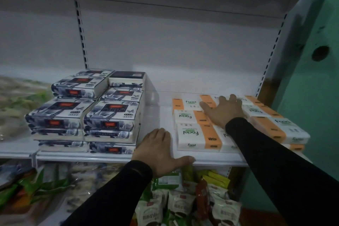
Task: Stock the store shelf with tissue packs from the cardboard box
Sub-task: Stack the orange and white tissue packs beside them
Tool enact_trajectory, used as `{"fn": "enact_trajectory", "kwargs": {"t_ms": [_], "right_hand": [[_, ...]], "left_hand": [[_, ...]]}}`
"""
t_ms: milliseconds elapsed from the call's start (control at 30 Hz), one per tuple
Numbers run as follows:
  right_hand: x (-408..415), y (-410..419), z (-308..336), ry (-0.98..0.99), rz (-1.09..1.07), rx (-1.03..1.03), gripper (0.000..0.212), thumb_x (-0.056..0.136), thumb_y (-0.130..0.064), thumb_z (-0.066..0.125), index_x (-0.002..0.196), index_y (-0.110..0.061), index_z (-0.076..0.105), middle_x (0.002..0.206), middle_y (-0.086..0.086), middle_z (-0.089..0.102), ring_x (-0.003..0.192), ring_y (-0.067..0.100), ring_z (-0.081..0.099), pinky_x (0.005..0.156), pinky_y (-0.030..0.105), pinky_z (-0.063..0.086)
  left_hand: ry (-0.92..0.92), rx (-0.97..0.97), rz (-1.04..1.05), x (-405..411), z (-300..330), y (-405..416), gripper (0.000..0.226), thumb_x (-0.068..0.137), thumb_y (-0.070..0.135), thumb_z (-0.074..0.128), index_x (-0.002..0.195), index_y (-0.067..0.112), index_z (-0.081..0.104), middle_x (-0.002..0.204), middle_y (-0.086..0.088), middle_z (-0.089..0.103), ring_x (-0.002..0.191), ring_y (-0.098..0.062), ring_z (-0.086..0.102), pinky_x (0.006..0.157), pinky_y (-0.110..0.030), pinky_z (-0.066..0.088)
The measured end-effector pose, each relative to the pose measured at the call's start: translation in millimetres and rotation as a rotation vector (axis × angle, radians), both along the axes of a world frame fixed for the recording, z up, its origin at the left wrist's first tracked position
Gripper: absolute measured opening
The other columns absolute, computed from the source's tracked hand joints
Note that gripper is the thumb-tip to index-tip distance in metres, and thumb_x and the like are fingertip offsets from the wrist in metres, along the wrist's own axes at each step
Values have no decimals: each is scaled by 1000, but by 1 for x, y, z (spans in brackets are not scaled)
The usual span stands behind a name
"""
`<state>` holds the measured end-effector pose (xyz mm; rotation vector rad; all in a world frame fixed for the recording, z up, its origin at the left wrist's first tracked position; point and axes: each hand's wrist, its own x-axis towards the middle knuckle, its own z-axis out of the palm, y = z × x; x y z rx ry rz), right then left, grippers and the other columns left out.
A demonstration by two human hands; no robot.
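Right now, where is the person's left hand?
In the head view the left hand rests flat on the white shelf's front edge, in the gap between the blue floral tissue stacks and the orange-and-white Facial packs.

Right hand (pixel 222 111) and sleeve (pixel 275 156) cover the middle orange-and-white tissue packs (pixel 194 136); print beneath unreadable. Left hand (pixel 159 152): fingertips curl out of sight on the shelf (pixel 102 158), beside the front pack. Small print on blue-flowered packs (pixel 111 114) too fine to read. Far-left goods (pixel 16 101) blurred, cut by the edge. Snack bags (pixel 183 205) below cut off at the bottom edge; labels illegible. Both arms run out of view
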<state>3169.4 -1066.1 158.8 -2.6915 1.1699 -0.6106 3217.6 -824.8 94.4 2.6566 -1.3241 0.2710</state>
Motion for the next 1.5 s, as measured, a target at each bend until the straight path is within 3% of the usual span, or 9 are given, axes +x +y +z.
{"fn": "enact_trajectory", "kwargs": {"t_ms": [133, 233, 333, 733, 1100, 1200, 1333, 1500], "right_hand": [[3, -3, -7, 65, 221, -175, 82, 90, -73, 25, 149, -16, 35, 158, 14, 25, 146, 33, 17, 119, 47, 19], [-1, -13, -10, 233, 316, -129, 85, 87, -79, 20, 155, -27, 18, 163, 8, 13, 149, 31, 8, 121, 47, 8], [-1, -21, -8, 280, 317, -69, 88, 85, -81, 13, 156, -29, 11, 164, 6, 8, 150, 29, 5, 121, 47, 5], [19, -39, -9, 323, 232, -105, 93, 79, -87, 10, 155, -32, 13, 163, 9, 12, 149, 31, 10, 120, 48, 10], [17, -44, -3, 297, 279, -153, 93, 81, -85, 11, 155, -28, 16, 162, 10, 15, 149, 30, 12, 120, 49, 12], [1, -31, 7, 182, 323, -115, 82, 90, -75, 21, 156, -26, 17, 163, 7, 12, 150, 26, 7, 120, 43, 5], [-46, 5, 23, 37, 429, -11, 77, 90, -72, 30, 153, -28, 26, 163, -1, 16, 149, 18, 12, 117, 34, 12], [-129, 57, 28, 41, 562, -53, 73, 90, -69, 31, 151, -29, 31, 160, -2, 23, 146, 14, 21, 110, 24, 16]], "left_hand": [[18, 33, 10, -2, 3, 1, 115, 67, 95, 22, 143, 10, 31, 151, -7, 30, 140, -20, 23, 116, -34, 17], [36, 42, 17, -4, 5, 1, 116, 66, 95, 22, 145, 10, 28, 153, -6, 26, 141, -20, 21, 117, -33, 16], [39, 42, 18, -4, 5, 1, 115, 65, 96, 21, 143, 12, 30, 150, -5, 30, 140, -20, 23, 117, -34, 18], [10, 14, 14, -1, 1, 0, 111, 64, 97, 20, 137, 15, 36, 145, -3, 35, 136, -18, 27, 115, -34, 22], [50, 2, 15, -1, 1, 0, 111, 63, 97, 22, 136, 15, 36, 145, -1, 35, 136, -17, 27, 115, -33, 22], [64, 8, 11, -4, 3, 1, 112, 63, 97, 22, 137, 14, 36, 146, -2, 35, 136, -18, 27, 115, -33, 22], [107, 28, 12, -9, 14, 3, 111, 64, 96, 25, 135, 12, 39, 143, -6, 39, 132, -21, 33, 113, -36, 28], [163, 68, 19, -23, 21, 11, 98, 75, 88, 30, 128, 7, 47, 136, -12, 45, 126, -26, 40, 108, -38, 34]]}}
